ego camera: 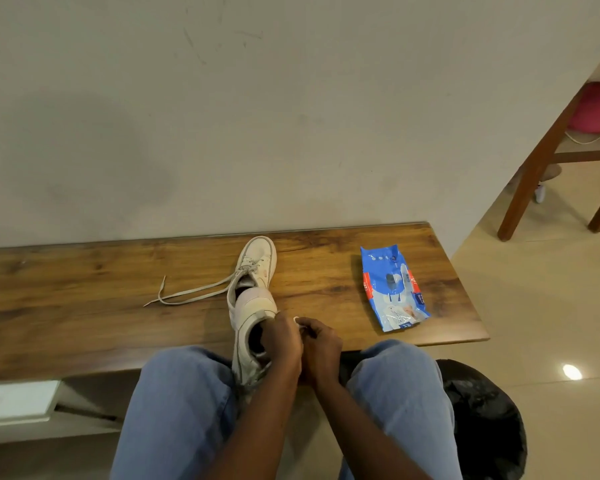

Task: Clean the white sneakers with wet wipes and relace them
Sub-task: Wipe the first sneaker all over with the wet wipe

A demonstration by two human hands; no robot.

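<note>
Head camera view, looking down past two knees in blue jeans at a wooden table (84, 306) set against a plain wall. Straight ahead at 12 o'clock, near the middle of the table, the far sneaker (258, 263) lies with its toe toward the wall, and its loose laces (191, 294) trail off toward 9 o'clock. Overlapping its heel, the near sneaker (252, 315) hangs over the table's front edge, between the knees. The left hand (281, 341) lies against this sneaker's right side with fingers curled, and the right hand (321, 344) is pressed close beside it, also curled. Their fingertips meet on a small white piece (297, 319), and both appear to pinch it. It is probably a lace end, though it is too small to be sure. A blue pack of wet wipes (394, 289) lies flat at 2 o'clock from the hands, well apart from both sneakers, and no wipe is visibly out. A black bin bag (482, 410) sits on the floor at 4 o'clock. The step looks like working the lace on the near sneaker. To do it well, steady the sneaker against the table edge, keep a firm pinch close to the tip, and draw the lace evenly through each eyelet so it neither twists nor snags.
</note>
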